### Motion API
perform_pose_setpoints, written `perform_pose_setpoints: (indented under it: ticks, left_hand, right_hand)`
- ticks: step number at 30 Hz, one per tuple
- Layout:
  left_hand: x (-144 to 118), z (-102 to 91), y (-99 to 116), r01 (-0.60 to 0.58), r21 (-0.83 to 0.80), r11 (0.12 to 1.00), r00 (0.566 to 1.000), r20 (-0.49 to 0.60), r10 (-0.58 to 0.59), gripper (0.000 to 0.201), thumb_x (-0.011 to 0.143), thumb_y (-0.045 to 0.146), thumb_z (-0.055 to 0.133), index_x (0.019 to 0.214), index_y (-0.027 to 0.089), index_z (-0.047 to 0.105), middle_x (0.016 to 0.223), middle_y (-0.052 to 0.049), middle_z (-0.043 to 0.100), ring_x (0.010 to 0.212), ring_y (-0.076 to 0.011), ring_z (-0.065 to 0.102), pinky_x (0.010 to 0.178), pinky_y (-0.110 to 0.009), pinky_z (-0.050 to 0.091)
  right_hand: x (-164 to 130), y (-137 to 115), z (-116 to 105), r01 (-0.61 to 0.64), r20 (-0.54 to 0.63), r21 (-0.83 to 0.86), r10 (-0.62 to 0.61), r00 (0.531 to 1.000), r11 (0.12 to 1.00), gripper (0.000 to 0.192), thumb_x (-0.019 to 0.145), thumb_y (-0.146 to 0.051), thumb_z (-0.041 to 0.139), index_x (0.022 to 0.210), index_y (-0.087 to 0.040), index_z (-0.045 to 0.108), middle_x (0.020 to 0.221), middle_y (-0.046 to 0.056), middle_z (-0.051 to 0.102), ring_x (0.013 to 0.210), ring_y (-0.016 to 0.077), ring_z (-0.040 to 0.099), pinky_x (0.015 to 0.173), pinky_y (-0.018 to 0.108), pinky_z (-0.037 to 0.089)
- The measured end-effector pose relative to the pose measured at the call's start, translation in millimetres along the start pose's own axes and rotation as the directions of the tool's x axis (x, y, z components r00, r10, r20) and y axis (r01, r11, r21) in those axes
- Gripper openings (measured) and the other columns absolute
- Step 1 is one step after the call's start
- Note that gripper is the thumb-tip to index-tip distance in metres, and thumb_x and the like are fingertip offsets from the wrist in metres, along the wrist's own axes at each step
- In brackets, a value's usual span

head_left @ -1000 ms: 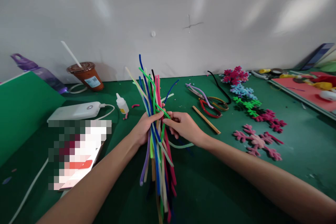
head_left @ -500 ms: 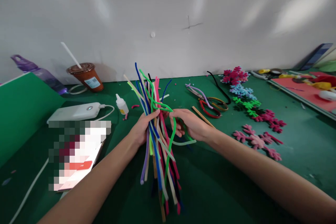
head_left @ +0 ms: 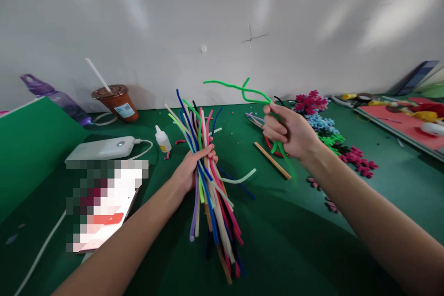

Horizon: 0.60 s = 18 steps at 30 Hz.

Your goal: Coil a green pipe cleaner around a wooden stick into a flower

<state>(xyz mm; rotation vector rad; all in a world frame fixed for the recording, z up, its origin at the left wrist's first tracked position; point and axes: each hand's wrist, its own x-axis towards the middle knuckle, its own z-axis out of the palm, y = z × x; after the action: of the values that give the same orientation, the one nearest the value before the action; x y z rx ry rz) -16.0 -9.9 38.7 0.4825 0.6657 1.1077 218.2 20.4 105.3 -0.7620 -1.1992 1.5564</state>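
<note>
The right hand (head_left: pixel 293 132), which a second ago pinched into the bundle beside the left hand, is now raised up and to the right, well apart from it. The bent bright-green fuzzy pipe cleaner (head_left: pixel 243 90) is out of the multicoloured bundle of pipe cleaners (head_left: pixel 204 166), clasped in that hand.

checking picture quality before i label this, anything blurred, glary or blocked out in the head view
Head view: the green pipe cleaner below the right hand smears with motion blur; the bundle in the left hand is sharp. Soft bright patches of glare lie on the wall. The phone is blocked out by pixel squares. Table edges bow near the corners.
</note>
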Motion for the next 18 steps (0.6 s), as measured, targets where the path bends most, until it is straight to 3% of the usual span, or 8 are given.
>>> perform_pose_setpoints:
  ticks: [3, 6, 8, 11, 14, 18]
  left_hand:
    - [-1, 3.7, -4, -0.038, 0.067, 0.997, 0.999, 0.034, 0.036, 0.027, 0.074, 0.004, 0.067, 0.098, 0.014, 0.062, 0.077, -0.001, 0.058, 0.056, -0.0043, 0.051, 0.056, -0.018, 0.047]
    - [-3, 6.6, -10, -0.100, 0.225, 0.969, 0.994, 0.053, 0.090, 0.035, 0.069, 0.008, 0.073, 0.101, 0.015, 0.061, 0.080, 0.000, 0.058, 0.055, -0.0043, 0.048, 0.053, -0.019, 0.043]
    - [-3, 8.0, -13, -0.129, 0.355, 0.926, 0.991, 0.063, 0.114, 0.031, 0.067, 0.013, 0.076, 0.095, 0.014, 0.061, 0.074, 0.002, 0.056, 0.054, -0.0046, 0.048, 0.050, -0.018, 0.040]
    - [-5, 9.2, -18, -0.119, 0.470, 0.875, 0.992, 0.083, 0.091, 0.028, 0.066, 0.021, 0.078, 0.086, 0.013, 0.059, 0.062, 0.004, 0.051, 0.052, -0.0064, 0.047, 0.047, -0.018, 0.036]
    - [-7, 7.8, -21, -0.096, 0.476, 0.874, 0.992, 0.115, 0.046, 0.035, 0.069, 0.029, 0.077, 0.092, 0.014, 0.056, 0.061, 0.004, 0.052, 0.054, -0.0080, 0.049, 0.051, -0.020, 0.039]
    - [-8, 2.7, -25, -0.061, 0.528, 0.847, 0.990, 0.143, -0.018, 0.043, 0.075, 0.034, 0.073, 0.106, 0.016, 0.050, 0.063, 0.004, 0.052, 0.057, -0.0098, 0.052, 0.052, -0.021, 0.041]
  right_hand:
    - [-3, 6, 10, 0.071, -0.044, -0.095, -0.076, 0.996, 0.993, 0.016, 0.088, -0.032, 0.052, 0.078, -0.020, 0.055, 0.041, -0.011, 0.021, 0.035, 0.0054, 0.014, 0.040, 0.024, 0.012]
    - [-6, 24, 32, 0.052, -0.046, -0.175, -0.061, 0.997, 0.983, 0.019, 0.083, -0.035, 0.059, 0.078, -0.017, 0.057, 0.044, -0.011, 0.022, 0.037, 0.0049, 0.017, 0.041, 0.024, 0.011]
    - [-8, 36, 48, 0.002, -0.023, -0.297, -0.009, 1.000, 0.955, 0.025, 0.084, -0.041, 0.055, 0.080, -0.016, 0.059, 0.044, -0.010, 0.026, 0.039, 0.0059, 0.020, 0.041, 0.023, 0.016]
    - [-10, 51, 63, -0.043, -0.026, -0.559, 0.034, 0.999, 0.828, 0.027, 0.085, -0.041, 0.050, 0.074, -0.017, 0.057, 0.047, -0.006, 0.038, 0.043, 0.0088, 0.034, 0.045, 0.023, 0.028]
    - [-9, 60, 64, -0.042, -0.068, -0.661, -0.005, 0.998, 0.750, 0.021, 0.081, -0.036, 0.052, 0.073, -0.018, 0.058, 0.061, -0.001, 0.055, 0.059, 0.0144, 0.051, 0.057, 0.025, 0.037]
    - [-7, 64, 57, -0.048, -0.114, -0.700, -0.045, 0.992, 0.712, 0.019, 0.078, -0.035, 0.056, 0.069, -0.018, 0.057, 0.066, 0.001, 0.060, 0.065, 0.0189, 0.054, 0.061, 0.028, 0.037]
